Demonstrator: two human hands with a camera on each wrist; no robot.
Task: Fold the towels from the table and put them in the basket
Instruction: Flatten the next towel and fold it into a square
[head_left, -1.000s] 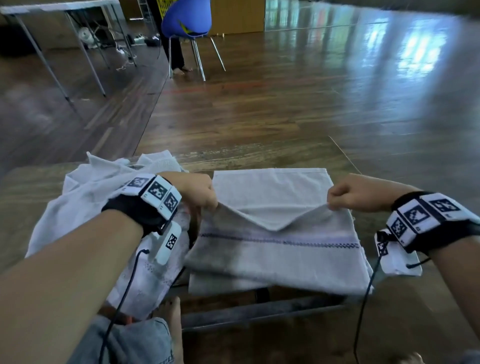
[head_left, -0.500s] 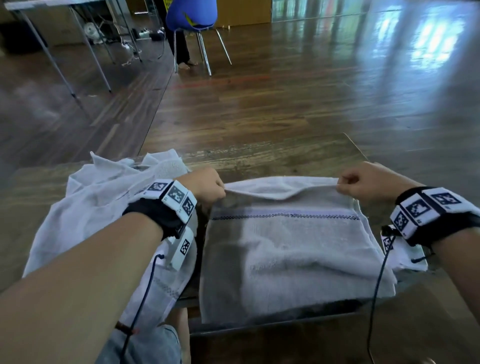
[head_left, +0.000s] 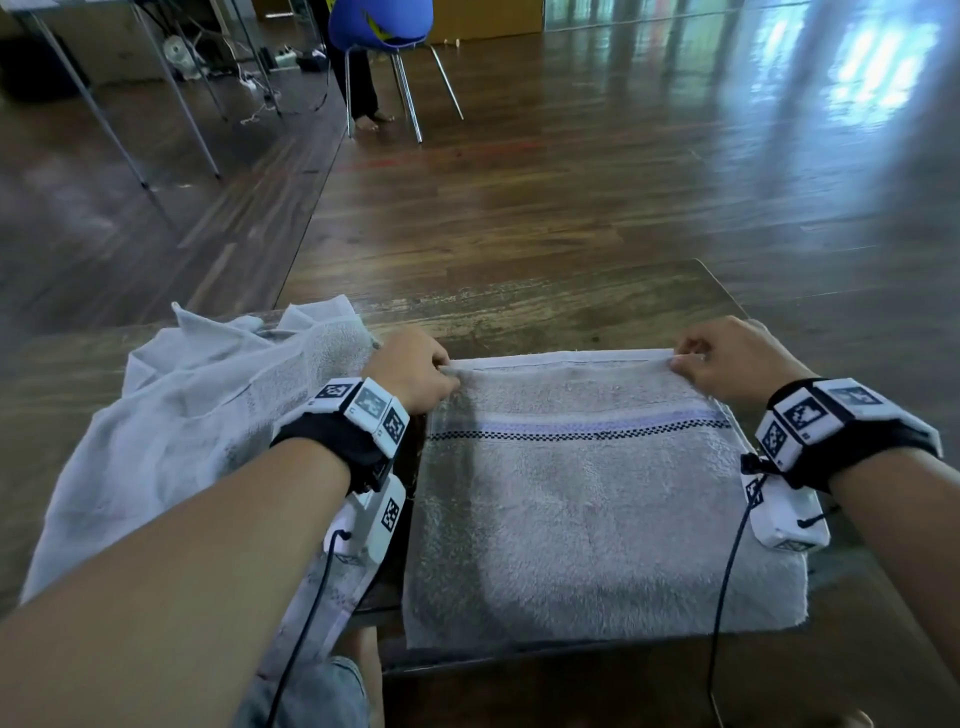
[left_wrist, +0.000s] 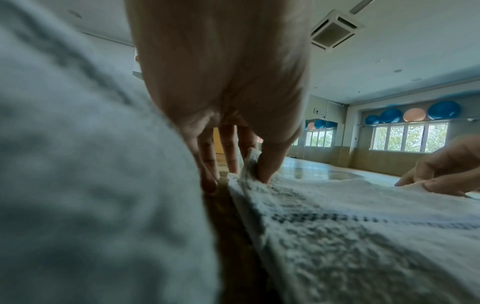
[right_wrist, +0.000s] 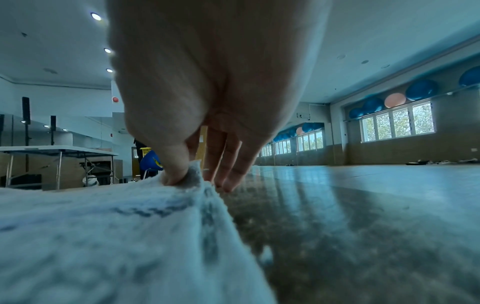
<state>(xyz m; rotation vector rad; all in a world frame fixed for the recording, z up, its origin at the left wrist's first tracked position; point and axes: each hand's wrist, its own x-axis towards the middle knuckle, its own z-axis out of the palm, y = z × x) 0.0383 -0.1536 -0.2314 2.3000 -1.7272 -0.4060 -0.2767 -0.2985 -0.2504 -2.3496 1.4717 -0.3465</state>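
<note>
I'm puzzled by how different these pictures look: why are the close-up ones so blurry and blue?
Left wrist view: the crumpled white cloth sits too near the lens, hence blur. Right wrist view: a bluish cast, with the grey striped towel soft up close and window glare on the glossy wooden table. Head view: sharp, edges bent by the wide lens.

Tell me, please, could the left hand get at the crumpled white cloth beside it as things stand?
Probably yes, once freed: the left hand pinches the striped towel's far corner, and the crumpled cloth lies right beside it, nothing between.
</note>
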